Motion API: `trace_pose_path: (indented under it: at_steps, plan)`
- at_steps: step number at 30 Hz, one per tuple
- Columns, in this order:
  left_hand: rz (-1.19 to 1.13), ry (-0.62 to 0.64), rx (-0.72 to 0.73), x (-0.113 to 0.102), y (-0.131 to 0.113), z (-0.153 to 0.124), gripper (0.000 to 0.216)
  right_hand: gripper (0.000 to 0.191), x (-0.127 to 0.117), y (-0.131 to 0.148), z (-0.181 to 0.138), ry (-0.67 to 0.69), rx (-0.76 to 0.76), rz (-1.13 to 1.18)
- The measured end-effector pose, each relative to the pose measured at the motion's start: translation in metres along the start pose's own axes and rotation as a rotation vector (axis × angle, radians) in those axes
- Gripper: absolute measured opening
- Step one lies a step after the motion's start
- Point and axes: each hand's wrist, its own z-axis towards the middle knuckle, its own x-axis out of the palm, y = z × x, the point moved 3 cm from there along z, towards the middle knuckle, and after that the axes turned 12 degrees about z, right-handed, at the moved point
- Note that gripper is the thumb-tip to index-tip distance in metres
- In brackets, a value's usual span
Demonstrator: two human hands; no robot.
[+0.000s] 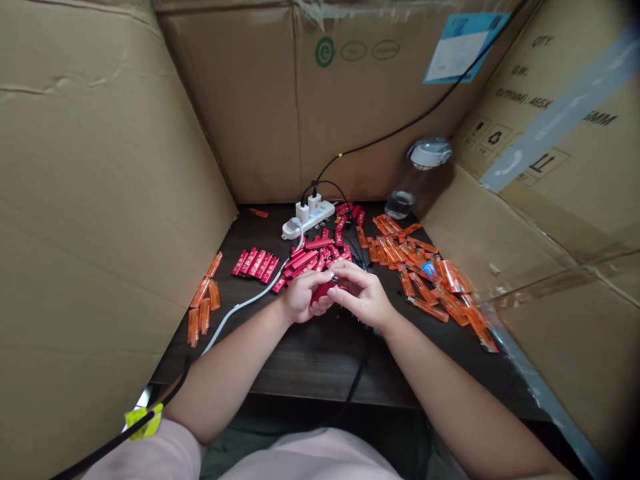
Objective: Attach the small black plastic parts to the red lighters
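Note:
A red lighter (323, 291) lies in my left hand (301, 298), whose fingers are closed around its body. At the lighter's dark top end, the curled thumb and fingers of my right hand (367, 295) close in from the right; small parts between the fingertips are hidden. Just beyond my hands is a loose pile of red lighters (313, 257). To the left of that pile, several red lighters (255, 264) lie side by side in a row. Many orange see-through lighters (395, 248) are spread on the right side of the dark table (300, 357).
Cardboard walls (240, 100) enclose the table on three sides. A white power strip (310, 219) with plugged-in adapters sits behind the red pile, its pale cable (240, 305) running left. A water bottle (403, 193) stands back right. More orange lighters (204, 313) lie along the left edge.

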Motion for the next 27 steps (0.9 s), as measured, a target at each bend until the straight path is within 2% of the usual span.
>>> trace_pose_path:
  at_steps: [5, 7, 10, 13, 15, 20, 24, 27]
  plan:
    - [0.132, -0.098, 0.062, -0.004, -0.005, -0.002, 0.035, 0.023, -0.001, 0.001, 0.000, 0.032, -0.025, -0.115]
    - [0.278, -0.207, 0.126, -0.008, -0.012, -0.004, 0.037, 0.024, 0.000, 0.000, 0.001, 0.048, -0.030, -0.166]
    - [0.552, -0.453, 0.304, -0.018, -0.028, -0.011, 0.041, 0.024, 0.003, -0.001, 0.001, 0.049, -0.076, -0.309]
    - [0.581, -0.621, 0.388, -0.027, -0.039, -0.017, 0.042, 0.023, 0.008, -0.001, 0.000, 0.054, -0.162, -0.431]
    - [0.425, -0.584, 0.341, -0.029, -0.038, -0.017, 0.039, 0.024, 0.010, -0.001, -0.001, 0.070, -0.193, -0.454]
    - [0.047, -0.294, 0.163, -0.020, -0.025, -0.011, 0.038, 0.024, 0.010, 0.003, -0.001, 0.055, -0.229, -0.465]
    - [-0.038, -0.183, 0.060, -0.015, -0.017, -0.008, 0.039, 0.030, 0.009, 0.007, -0.001, 0.021, -0.254, -0.453]
    - [-0.057, -0.176, 0.022, -0.015, -0.017, -0.008, 0.040, 0.042, 0.009, 0.008, -0.002, 0.003, -0.254, -0.455]
